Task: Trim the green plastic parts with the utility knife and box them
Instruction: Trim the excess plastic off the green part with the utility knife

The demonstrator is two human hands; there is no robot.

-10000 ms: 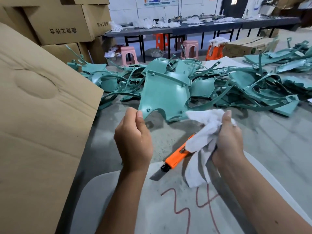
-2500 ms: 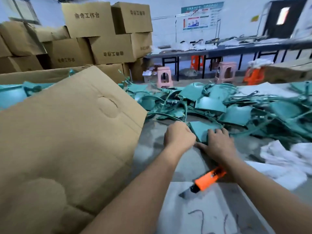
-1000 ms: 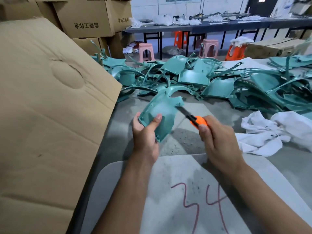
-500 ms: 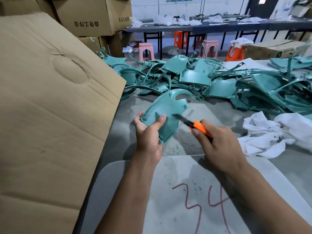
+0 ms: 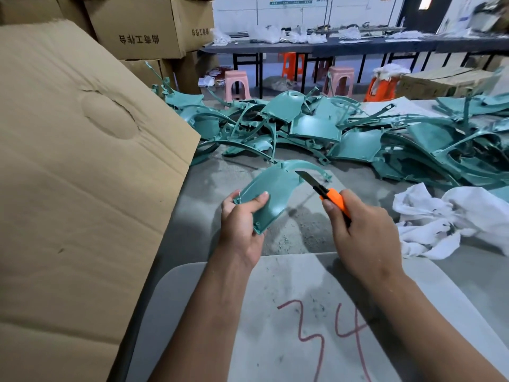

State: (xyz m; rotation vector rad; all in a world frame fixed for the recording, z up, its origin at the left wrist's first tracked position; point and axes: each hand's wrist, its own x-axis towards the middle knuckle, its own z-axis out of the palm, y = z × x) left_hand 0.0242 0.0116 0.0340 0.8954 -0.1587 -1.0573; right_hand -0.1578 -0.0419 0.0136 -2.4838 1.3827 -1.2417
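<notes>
My left hand [image 5: 241, 220] grips the near end of a curved green plastic part [image 5: 275, 190], held tilted above the grey table. My right hand [image 5: 363, 234] is closed around an orange utility knife [image 5: 334, 201]. Its extended blade points up and left, and the tip touches the part's upper right edge. A large heap of green plastic parts [image 5: 358, 136] covers the far half of the table. The flap of a big cardboard box [image 5: 82, 175] rises at my left; the box's inside is hidden.
A crumpled white cloth [image 5: 451, 216] lies on the table to the right of my right hand. A pale board marked "34" in red [image 5: 316, 326] sits at the near edge. Stacked cartons [image 5: 143, 28], stools and a long dark bench stand behind.
Ten seconds ago my right hand held the cloth and the knife lay on the table. Since then I picked up another part and the knife; the blade has slid up along the part's edge.
</notes>
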